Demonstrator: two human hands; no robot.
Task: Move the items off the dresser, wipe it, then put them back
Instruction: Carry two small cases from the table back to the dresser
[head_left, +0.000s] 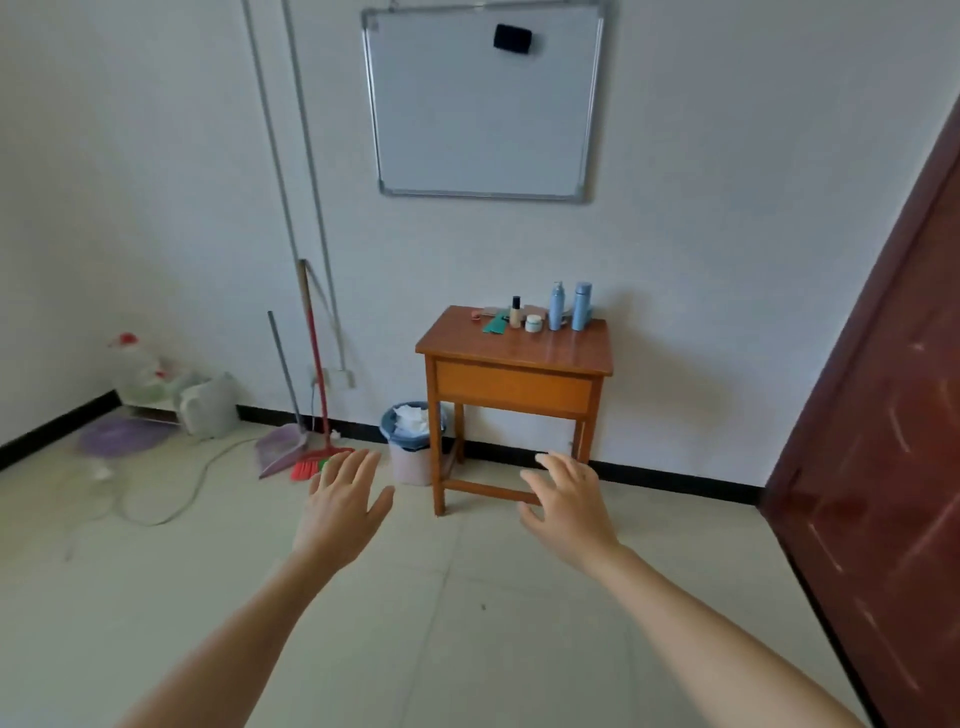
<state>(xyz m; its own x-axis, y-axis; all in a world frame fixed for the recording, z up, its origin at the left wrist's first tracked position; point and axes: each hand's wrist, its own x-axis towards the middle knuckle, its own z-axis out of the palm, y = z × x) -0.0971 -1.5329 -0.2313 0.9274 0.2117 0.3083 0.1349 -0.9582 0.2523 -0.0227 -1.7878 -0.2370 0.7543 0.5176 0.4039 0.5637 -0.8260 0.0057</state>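
Toward twelve o'clock the laden dresser (519, 353) awaits clearing, so our left hand (345, 499) and right hand (569, 506) reach spread, empty.

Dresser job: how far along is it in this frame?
Nothing looks done: the blue bottles, white jar and the rest stand on the dresser. In hand: nothing; the left hand and right hand are open, empty, short of it. Left: clearing, wiping, returning; no cloth shows.
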